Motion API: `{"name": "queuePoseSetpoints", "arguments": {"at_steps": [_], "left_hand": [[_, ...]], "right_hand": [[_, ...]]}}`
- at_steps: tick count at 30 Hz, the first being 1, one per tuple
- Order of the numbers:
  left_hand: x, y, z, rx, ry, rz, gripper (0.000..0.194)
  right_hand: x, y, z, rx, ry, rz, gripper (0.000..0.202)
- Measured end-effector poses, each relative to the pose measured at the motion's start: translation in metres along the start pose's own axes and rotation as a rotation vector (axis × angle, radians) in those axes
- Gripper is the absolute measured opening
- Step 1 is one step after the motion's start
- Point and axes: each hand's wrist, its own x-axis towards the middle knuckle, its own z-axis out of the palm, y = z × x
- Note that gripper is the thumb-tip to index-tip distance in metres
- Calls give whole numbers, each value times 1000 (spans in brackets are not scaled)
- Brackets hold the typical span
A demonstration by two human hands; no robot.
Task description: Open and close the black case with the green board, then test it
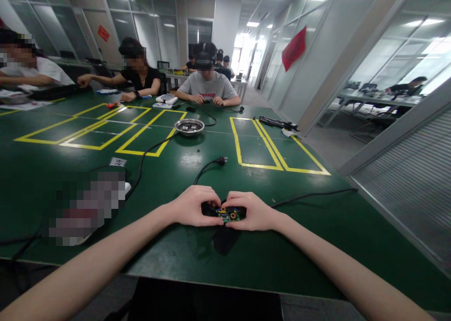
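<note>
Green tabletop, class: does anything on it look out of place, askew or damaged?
Oddest is the small green circuit board, exposed between the left hand and right hand. The black pronged plug beyond lies loose, prongs in no socket. No spill shows.

You have two bare hands [252, 211] and one green circuit board [225, 217] with two ring-shaped parts [233, 216]. On your table, count one metal bowl [189, 131], one numbered card [118, 162], one plug with visible prongs [221, 160] and, to your right, two yellow tape outlines [260, 166]. You face three people [207, 84] seated around it, and two red hangings [293, 49] beyond. The pieces in the bowl are too small to count.
</note>
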Motion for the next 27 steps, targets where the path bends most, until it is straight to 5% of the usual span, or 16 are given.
{"name": "queuePoseSetpoints", "arguments": {"at_steps": [6,13,27], "left_hand": [[-1,0,2,36,1,-112,25],[-1,-2,2,73,94,-183,24],[1,-14,1,363,21,-251,22]], "right_hand": [[0,-2,-8,-83,31,71,33],[-2,9,-8,-302,85,172,69],[-1,12,3,-358,191,186,54]]}}
